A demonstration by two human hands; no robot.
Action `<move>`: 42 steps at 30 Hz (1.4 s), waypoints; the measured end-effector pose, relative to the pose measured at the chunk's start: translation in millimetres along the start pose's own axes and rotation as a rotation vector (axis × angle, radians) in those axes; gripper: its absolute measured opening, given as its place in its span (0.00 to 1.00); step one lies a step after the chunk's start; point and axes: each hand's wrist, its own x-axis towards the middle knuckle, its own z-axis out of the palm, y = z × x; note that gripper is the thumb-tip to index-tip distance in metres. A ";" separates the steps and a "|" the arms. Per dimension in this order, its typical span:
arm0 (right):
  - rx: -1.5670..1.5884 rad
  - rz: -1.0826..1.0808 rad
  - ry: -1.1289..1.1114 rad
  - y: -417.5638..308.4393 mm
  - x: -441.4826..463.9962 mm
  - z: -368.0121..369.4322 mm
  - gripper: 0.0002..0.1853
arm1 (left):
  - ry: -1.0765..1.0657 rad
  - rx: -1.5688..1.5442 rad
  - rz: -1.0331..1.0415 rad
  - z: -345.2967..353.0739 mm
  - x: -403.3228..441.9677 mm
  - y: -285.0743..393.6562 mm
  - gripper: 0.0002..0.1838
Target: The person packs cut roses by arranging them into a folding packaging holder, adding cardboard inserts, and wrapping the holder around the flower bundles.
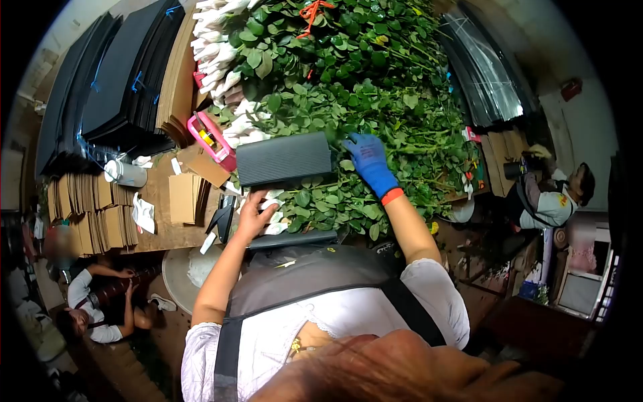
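Note:
A dark grey corrugated cardboard wrap [284,159] lies across a heap of leafy green flower stems [402,107]. My left hand [254,216] is bare, at the near left edge of the wrap, beside white-wrapped flower heads [274,228]. Its thumb and fingers are apart, and the fingertips are close to the wrap's lower edge. On my right hand [367,161] is a blue glove. It lies on the leaves just right of the wrap, fingers stretched to the left. A second dark corrugated piece [295,239] sits against my apron.
Left stand black cardboard stacks [127,74], brown cardboard piles [94,208], a pink tape dispenser [213,144], a black stapler [221,218] and a white canister [125,173]. Plastic-covered dark sheets [482,67] are at right. One person [100,301] sits lower left; another [549,197] is at right.

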 end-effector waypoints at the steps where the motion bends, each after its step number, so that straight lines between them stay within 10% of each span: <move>1: -0.085 -0.020 -0.006 -3.8 -3.6 3.4 0.19 | -0.001 -0.007 0.001 -1.3 1.0 1.3 0.26; 7: 0.480 0.375 -0.039 10.6 51.1 -58.2 0.19 | -0.013 0.035 0.006 -2.8 1.4 3.4 0.26; 10: 0.135 0.192 0.163 29.5 83.0 -11.5 0.17 | -0.043 0.037 0.026 -1.8 2.3 -7.8 0.27; 14: -0.038 0.068 -0.215 55.4 102.2 31.7 0.13 | -0.050 0.021 -0.022 -4.5 2.0 1.1 0.27; 17: 0.114 0.039 0.386 39.0 99.7 -18.4 0.20 | -0.024 0.048 0.029 -2.8 1.4 -1.5 0.28; 27: 0.114 -0.040 0.072 -4.3 9.3 -175.7 0.30 | 0.009 -0.006 0.042 -4.0 0.4 9.9 0.26; 29: 0.247 -0.086 -0.166 -4.0 -14.0 -170.0 0.29 | -0.284 0.031 -0.462 -10.6 5.4 13.2 0.35; 32: 0.159 -0.068 -0.227 5.4 -58.0 -92.2 0.26 | -0.032 0.110 0.004 -5.2 4.4 9.2 0.27; 36: 0.213 0.101 -0.288 20.5 -95.7 -15.6 0.24 | -0.009 -0.024 0.039 -0.5 1.9 -3.7 0.28; 42: 0.117 0.128 -0.013 27.4 -53.2 -108.2 0.30 | 0.004 -0.023 -0.013 -1.2 1.6 3.0 0.30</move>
